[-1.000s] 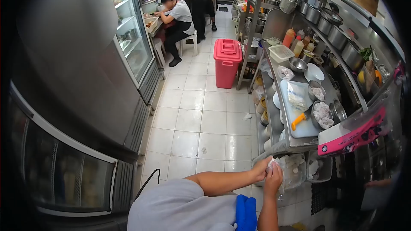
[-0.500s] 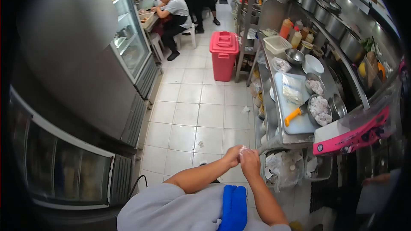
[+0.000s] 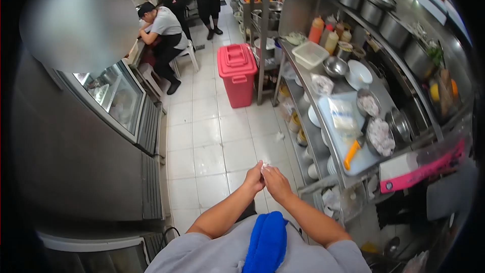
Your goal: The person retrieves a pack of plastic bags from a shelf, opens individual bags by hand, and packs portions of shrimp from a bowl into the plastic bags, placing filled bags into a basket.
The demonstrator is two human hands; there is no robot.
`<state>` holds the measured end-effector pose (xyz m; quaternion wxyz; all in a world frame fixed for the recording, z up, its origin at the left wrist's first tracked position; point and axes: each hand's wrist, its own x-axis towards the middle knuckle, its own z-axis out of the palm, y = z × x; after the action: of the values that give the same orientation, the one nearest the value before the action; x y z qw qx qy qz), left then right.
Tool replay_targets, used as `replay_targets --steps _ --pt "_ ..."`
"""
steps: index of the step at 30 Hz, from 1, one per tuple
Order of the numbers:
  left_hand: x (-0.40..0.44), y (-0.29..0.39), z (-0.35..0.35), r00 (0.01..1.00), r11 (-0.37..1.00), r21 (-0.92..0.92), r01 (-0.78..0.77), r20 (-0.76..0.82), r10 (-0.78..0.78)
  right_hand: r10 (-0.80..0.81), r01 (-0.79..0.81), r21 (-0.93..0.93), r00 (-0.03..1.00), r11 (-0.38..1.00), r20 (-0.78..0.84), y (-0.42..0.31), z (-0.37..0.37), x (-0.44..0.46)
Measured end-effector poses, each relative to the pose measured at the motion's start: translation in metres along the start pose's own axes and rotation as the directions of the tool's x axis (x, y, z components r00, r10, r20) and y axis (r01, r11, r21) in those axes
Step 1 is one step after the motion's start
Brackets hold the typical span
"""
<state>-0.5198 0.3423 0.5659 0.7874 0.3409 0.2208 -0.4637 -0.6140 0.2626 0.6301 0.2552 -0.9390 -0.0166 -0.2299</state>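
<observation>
Clock directions are read from the worker's hands, twelve being straight ahead. At six, a thick, bright-blue cloth (image 3: pixel 265 242) lies against the worker's grey shirt, perhaps for ready wiping. The left hand (image 3: pixel 255 178) and right hand (image 3: pixel 277 183) meet in front of the body, fingers curled nearly closed about a small, white, soft-looking item (image 3: pixel 265 165) at their tips; its material cannot be told. Gripping from both sides probably steadies so slight a thing. At two, a pale-blue, rectangular cutting board (image 3: pixel 362 163) rests on a stainless-steel worktable (image 3: pixel 386 98). An orange-handled knife (image 3: pixel 352 154) lies on it, handle toward the near edge, which would suit grasping. Two round steel bowls (image 3: pixel 381 136) of whitish pieces stand along the board's right edge, likely to spare its surface. Beyond, between eleven and twelve, a lidded, red plastic bin (image 3: pixel 235 87) stands beside a metal rack (image 3: pixel 264 35), apparently leaving the aisle passable. Farther, at eleven, a person (image 3: pixel 166 26) sits on a white stool (image 3: pixel 187 56).
</observation>
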Motion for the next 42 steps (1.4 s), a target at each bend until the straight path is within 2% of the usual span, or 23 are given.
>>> replay_targets --steps 2,4,5,7,8,10,12,14,17,22,24,25,27,28,30,34,36,38,40,42 --pt "0.014 0.028 -0.002 0.998 1.0 0.005 -0.012 0.056 0.012 -0.005 0.005 -0.019 1.0 1.0 0.0 0.002 0.012 0.028" --pt "0.018 0.058 0.005 0.994 0.999 0.017 -0.041 0.098 0.04 0.169 -0.178 0.185 0.984 0.967 0.061 -0.006 0.006 0.056" --pt "0.019 0.07 0.006 0.983 0.997 -0.053 -0.058 0.171 0.066 0.168 -0.175 0.18 0.984 0.968 0.055 -0.002 0.01 0.067" --pt "0.028 0.092 0.009 0.963 0.99 -0.121 -0.068 0.253 0.097 0.117 -0.104 0.123 0.988 0.987 -0.101 0.011 0.015 0.088" --pt "0.036 0.098 0.008 0.966 0.983 -0.148 -0.111 0.217 0.142 0.118 -0.106 0.112 0.987 0.988 -0.112 0.014 0.019 0.095" --pt "0.05 0.106 0.015 0.966 0.98 -0.152 -0.125 0.207 0.155 0.215 -0.216 0.022 0.976 0.976 0.038 0.012 0.028 0.107" --pt "0.061 0.114 0.021 0.976 0.973 -0.112 -0.204 0.056 0.211 0.217 -0.217 0.029 0.976 0.976 -0.001 0.013 0.037 0.116" --pt "0.07 0.127 0.027 0.976 0.975 -0.077 -0.209 0.053 0.213 0.077 -0.078 -0.038 0.997 0.996 -0.03 0.015 0.037 0.128" --pt "0.076 0.141 0.043 0.974 0.974 -0.003 -0.225 -0.037 0.225 0.072 -0.073 -0.015 0.997 0.997 -0.04 0.025 0.031 0.145" --pt "0.121 0.153 0.071 0.969 0.968 0.057 -0.245 0.04 0.243 0.061 -0.056 0.066 0.995 0.996 -0.084 0.07 0.031 0.176" --pt "0.141 0.161 0.085 0.962 0.96 0.075 -0.271 0.046 0.268 0.173 -0.166 0.16 0.985 0.973 -0.027 0.094 0.03 0.191" --pt "0.15 0.165 0.09 0.968 0.967 0.059 -0.247 0.057 0.244 0.158 -0.151 0.16 0.987 0.975 -0.031 0.108 0.026 0.203" --pt "0.158 0.176 0.12 0.978 0.979 0.023 -0.202 0.056 0.2 0.265 -0.238 0.336 0.964 0.911 -0.035 0.132 0.016 0.226" --pt "0.17 0.183 0.131 0.976 0.977 0.018 -0.212 0.054 0.211 0.254 -0.229 0.34 0.967 0.912 -0.033 0.142 0.011 0.238" --pt "0.189 0.19 0.146 0.968 0.973 0.055 -0.223 0.135 0.214 0.215 -0.201 0.14 0.972 0.97 -0.096 0.157 0.005 0.256" --pt "0.225 0.198 0.182 0.971 0.972 0.081 -0.22 0.109 0.211 0.197 -0.171 0.217 0.975 0.961 -0.103 0.215 0.012 0.277" --pt "0.241 0.201 0.202 0.966 0.973 0.055 -0.226 0.144 0.216 0.296 -0.269 0.159 0.937 0.95 -0.187 0.233 0.003 0.289" --pt "0.254 0.206 0.219 0.977 0.979 0.076 -0.187 0.121 0.177 0.205 -0.18 0.137 0.957 0.974 -0.205 0.242 0.001 0.295" --pt "0.277 0.216 0.22 0.96 0.977 0.119 -0.178 0.24 0.146 0.14 -0.109 0.176 0.975 0.978 -0.172 0.267 -0.006 0.308" --pt "0.273 0.227 0.251 0.956 0.997 0.025 -0.076 0.286 0.066 0.215 -0.153 0.235 0.939 0.96 -0.268 0.281 -0.037 0.327"
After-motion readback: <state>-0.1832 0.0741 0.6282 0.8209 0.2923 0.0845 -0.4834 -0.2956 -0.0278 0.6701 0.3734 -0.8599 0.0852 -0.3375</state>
